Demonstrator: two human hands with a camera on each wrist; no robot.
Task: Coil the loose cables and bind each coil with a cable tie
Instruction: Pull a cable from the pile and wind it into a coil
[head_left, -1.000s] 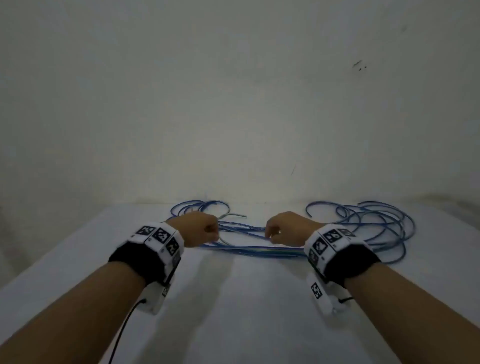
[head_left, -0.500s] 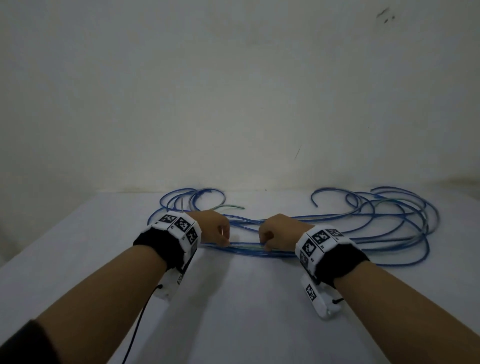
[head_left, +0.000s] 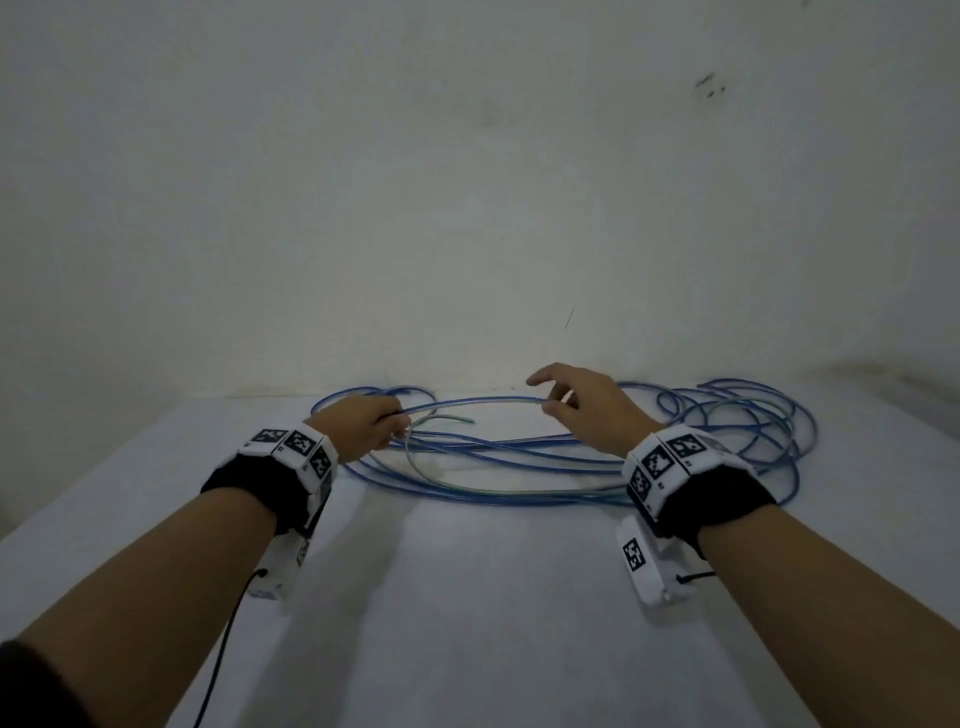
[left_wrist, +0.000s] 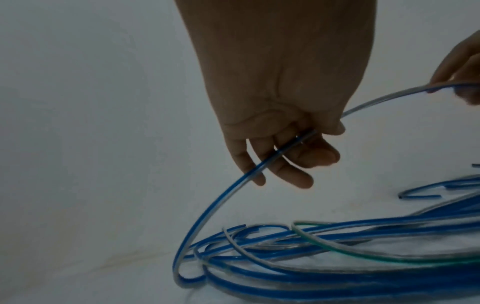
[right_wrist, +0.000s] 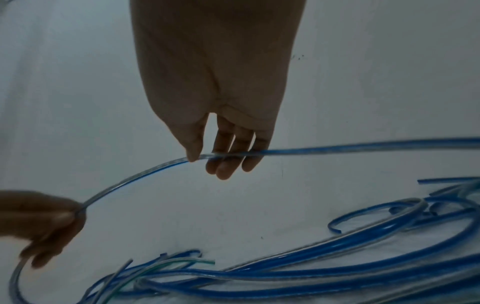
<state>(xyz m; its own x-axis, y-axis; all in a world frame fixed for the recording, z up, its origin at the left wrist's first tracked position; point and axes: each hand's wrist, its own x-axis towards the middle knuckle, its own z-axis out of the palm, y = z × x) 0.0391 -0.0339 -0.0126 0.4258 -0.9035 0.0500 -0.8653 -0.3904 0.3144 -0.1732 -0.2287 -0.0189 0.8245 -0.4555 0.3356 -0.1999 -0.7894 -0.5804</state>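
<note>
A tangle of blue cables lies across the far part of the white table, with looped heaps at the left and right ends. One blue strand is lifted in an arc between both hands. My left hand grips that strand in curled fingers. My right hand pinches it between thumb and fingers. A green-tinted cable lies among the blue ones, its end near my left hand. No cable tie is in view.
A plain wall rises right behind the table's far edge. The table's left edge runs diagonally beside my left forearm. Wrist-camera cords hang under both forearms.
Both hands have risen off the table and moved apart, lifting one blue strand into an arc. The right hand went from a fist to a thumb-and-finger pinch farther back.
</note>
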